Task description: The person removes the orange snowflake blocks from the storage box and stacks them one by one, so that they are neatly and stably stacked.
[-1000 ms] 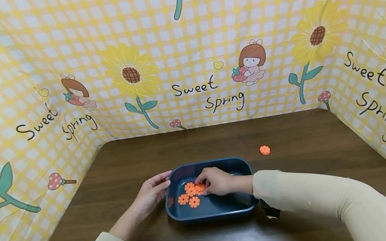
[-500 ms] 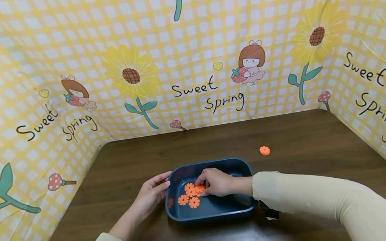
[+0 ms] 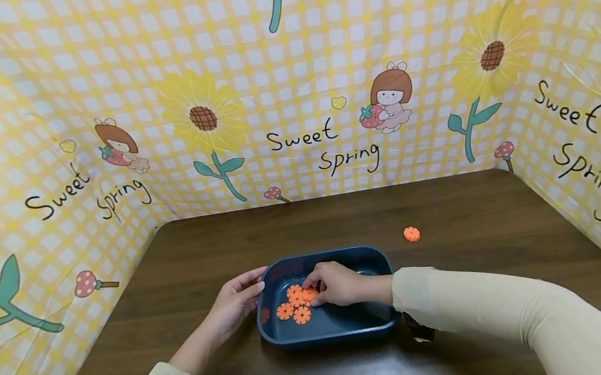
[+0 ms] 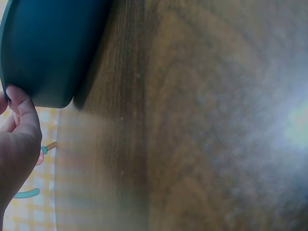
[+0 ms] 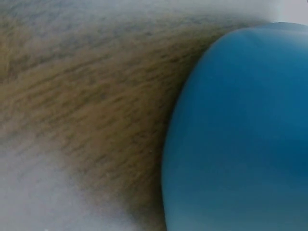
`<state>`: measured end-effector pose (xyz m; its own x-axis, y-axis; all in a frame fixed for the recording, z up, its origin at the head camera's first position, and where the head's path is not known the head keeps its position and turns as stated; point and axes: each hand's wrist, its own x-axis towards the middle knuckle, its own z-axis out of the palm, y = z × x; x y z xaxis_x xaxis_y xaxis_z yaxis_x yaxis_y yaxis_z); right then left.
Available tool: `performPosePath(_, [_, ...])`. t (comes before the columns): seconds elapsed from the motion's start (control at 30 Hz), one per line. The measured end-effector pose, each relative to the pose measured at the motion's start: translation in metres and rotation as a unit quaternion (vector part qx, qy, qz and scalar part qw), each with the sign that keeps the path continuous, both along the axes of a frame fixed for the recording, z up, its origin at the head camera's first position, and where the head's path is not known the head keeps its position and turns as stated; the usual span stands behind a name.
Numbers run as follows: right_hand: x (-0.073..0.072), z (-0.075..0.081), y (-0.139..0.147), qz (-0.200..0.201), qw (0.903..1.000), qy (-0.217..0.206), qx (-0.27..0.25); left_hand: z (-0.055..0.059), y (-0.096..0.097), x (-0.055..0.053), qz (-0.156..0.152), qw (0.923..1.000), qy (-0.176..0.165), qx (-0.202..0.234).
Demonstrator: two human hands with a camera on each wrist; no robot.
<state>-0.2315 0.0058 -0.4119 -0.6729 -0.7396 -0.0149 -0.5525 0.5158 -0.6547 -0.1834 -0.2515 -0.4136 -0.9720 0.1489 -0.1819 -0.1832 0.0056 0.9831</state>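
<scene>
A dark blue rectangular plastic bin (image 3: pixel 343 332) stands on the table. My left hand (image 3: pixel 237 301) grips its left rim; in the left wrist view the thumb and fingers of the left hand (image 4: pixel 21 127) pinch the upper edge. Inside the bin, towards its left, lie several flat orange notched discs (image 3: pixel 302 315), some overlapping. My right hand (image 3: pixel 339 283) reaches in over the right side, thumb and fingers curled round an orange notched disc (image 3: pixel 309 295) at the right of the pile. That disc is partly hidden by the fingers. The right wrist view shows only the bin's outside wall (image 5: pixel 240 134).
One more orange notched disc (image 3: pixel 412 234) lies on the brown wooden table (image 3: pixel 218 239), behind and to the right of the bin. A yellow checked cloth (image 3: pixel 289 78) with printed flowers encloses the table's back and sides.
</scene>
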Motion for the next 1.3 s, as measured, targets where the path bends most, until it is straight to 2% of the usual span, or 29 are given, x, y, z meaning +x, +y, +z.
performPosePath(0.83, [-0.003, 0.002, 0.001, -0.007, 0.9995, -0.029, -0.005, 0.0, 0.0, 0.0, 0.001, 1.0, 0.001, -0.005])
performPosePath(1.3, [-0.006, 0.014, 0.014, -0.017, 0.9967, -0.061, -0.051, 0.002, 0.001, 0.0, 0.004, 0.9999, -0.003, -0.009])
